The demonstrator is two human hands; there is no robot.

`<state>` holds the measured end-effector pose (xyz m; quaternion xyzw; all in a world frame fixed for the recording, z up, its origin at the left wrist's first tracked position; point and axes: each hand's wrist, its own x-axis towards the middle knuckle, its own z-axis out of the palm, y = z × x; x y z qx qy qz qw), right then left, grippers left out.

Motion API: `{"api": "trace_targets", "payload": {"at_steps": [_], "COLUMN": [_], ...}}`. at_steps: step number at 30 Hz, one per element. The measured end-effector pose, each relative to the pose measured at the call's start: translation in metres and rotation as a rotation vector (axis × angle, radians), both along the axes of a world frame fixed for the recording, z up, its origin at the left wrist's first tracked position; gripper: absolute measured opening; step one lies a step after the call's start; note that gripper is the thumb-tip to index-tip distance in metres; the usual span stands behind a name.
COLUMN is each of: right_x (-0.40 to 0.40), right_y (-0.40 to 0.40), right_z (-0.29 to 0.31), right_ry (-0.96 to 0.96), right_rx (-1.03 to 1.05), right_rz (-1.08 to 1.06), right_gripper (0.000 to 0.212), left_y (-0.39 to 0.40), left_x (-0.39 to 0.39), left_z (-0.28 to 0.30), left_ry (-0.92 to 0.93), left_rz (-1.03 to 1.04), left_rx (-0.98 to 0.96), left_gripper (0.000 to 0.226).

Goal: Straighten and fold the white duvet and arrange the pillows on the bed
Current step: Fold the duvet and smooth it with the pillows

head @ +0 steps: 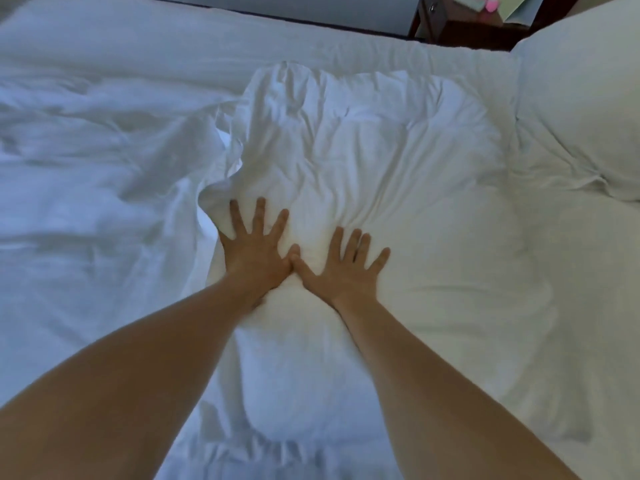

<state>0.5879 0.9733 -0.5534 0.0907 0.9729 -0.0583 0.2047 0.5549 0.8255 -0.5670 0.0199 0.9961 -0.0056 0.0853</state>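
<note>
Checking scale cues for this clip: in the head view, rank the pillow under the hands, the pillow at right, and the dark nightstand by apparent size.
1. Pillow under the hands, largest.
2. Pillow at right, cut off by the frame, so unsure.
3. Nightstand, smallest, but farthest and partly hidden.

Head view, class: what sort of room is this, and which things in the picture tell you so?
Most likely a bedroom. Both hands, left and right, press flat on a white pillow on a bed, with a second pillow and a dark nightstand behind.
</note>
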Motion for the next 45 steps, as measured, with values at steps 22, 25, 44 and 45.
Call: {"api": "trace_targets", "payload": {"at_steps": [22,25,44,45], "right_x": [0.148,0.142,0.048,0.044], "right_y": [-0.148,-0.198,-0.730,-0.751], "right_z": [0.086,0.093,0.062,0.057], "right_ry": [-0.117,-0.040,0.080,0.056], "right_rx": [-0.128,-0.131,-0.102,-0.103], "right_rz": [0.295,0.360,0.594,0.592], "right_gripper": [0.079,0.078,0.080,0.081], "left_y": [-0.224,-0.283,-0.767,-0.788], "left_x": [0.218,0.213,0.157,0.152], "left_z": [0.090,0.103,0.039,0.033], "left_ry": [-0.199,-0.174,-0.270,-0.225], "left_rz": [0.116,0.150,1.194,1.305], "left_rx": [-0.051,-0.093,0.735,0.872], "left_gripper": [0.064,0.065,0.103,0.109]}}
